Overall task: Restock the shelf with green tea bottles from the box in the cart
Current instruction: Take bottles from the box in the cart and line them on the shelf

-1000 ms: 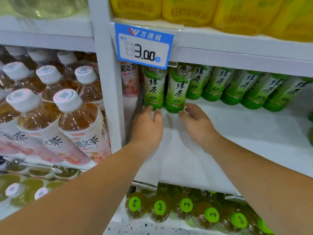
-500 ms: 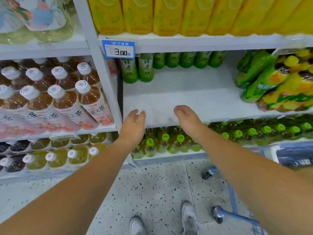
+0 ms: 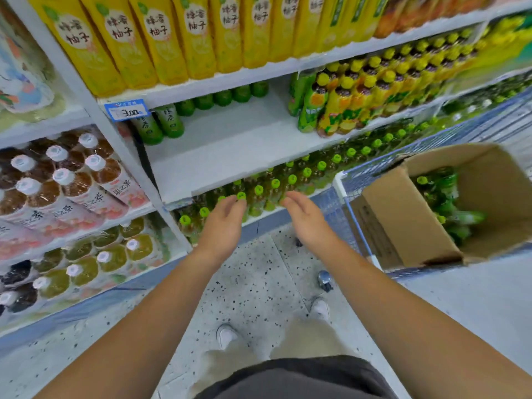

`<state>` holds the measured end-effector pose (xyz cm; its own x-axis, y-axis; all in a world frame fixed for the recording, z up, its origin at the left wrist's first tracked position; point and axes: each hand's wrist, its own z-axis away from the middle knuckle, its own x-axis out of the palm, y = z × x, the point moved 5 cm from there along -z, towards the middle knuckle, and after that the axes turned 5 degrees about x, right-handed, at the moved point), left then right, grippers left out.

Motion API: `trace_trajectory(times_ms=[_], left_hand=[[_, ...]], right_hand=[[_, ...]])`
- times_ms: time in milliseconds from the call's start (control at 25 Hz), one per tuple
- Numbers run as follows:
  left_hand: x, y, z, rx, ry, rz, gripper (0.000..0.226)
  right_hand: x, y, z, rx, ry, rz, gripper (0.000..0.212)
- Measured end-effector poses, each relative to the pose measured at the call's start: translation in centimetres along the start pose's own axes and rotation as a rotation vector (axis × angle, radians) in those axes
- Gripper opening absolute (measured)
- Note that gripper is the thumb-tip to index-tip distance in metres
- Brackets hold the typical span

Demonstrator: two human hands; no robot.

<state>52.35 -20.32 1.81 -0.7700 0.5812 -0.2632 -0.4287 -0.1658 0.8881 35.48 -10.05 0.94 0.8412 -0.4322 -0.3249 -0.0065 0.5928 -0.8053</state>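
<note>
A row of green tea bottles [image 3: 168,122] stands at the back of a white shelf [image 3: 230,151], whose front is bare. A cardboard box [image 3: 403,226] in the blue cart [image 3: 342,182] at the right holds more green tea bottles [image 3: 443,197]. My left hand [image 3: 223,223] and my right hand [image 3: 306,217] hover side by side in front of the shelf edge, fingers apart, holding nothing. Both are left of the box and apart from it.
Yellow bottles [image 3: 149,38] fill the shelf above. Green-capped bottles [image 3: 273,185] sit on the shelf below. Brown tea bottles [image 3: 60,182] fill the left bay, yellow-green bottles [image 3: 345,96] the right. My shoes [image 3: 227,335] stand on speckled floor.
Both hands have pulled back from the bottles at the shelf's rear to in front of its edge. The view has backed away and turned right, bringing the cart and box into sight.
</note>
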Motion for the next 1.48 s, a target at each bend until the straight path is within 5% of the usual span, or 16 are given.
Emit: trace_trajectory(times_ms=[440, 840, 1480], left_hand=[[17.8, 11.7, 1.7, 0.142, -0.185, -0.074, 0.052], [37.1, 17.0, -0.5, 0.133, -0.366, -0.160, 0.054], [55.5, 15.0, -13.5, 0.061, -0.979, -0.755, 0.055]], right_hand=[[-21.6, 4.3, 4.3, -0.020, 0.241, -0.075, 0.039], [-39.2, 13.0, 1.9, 0.151, 0.228, -0.065, 0.045], [-42.7, 24.4, -2.4, 0.681, 0.541, -0.254, 0.053]])
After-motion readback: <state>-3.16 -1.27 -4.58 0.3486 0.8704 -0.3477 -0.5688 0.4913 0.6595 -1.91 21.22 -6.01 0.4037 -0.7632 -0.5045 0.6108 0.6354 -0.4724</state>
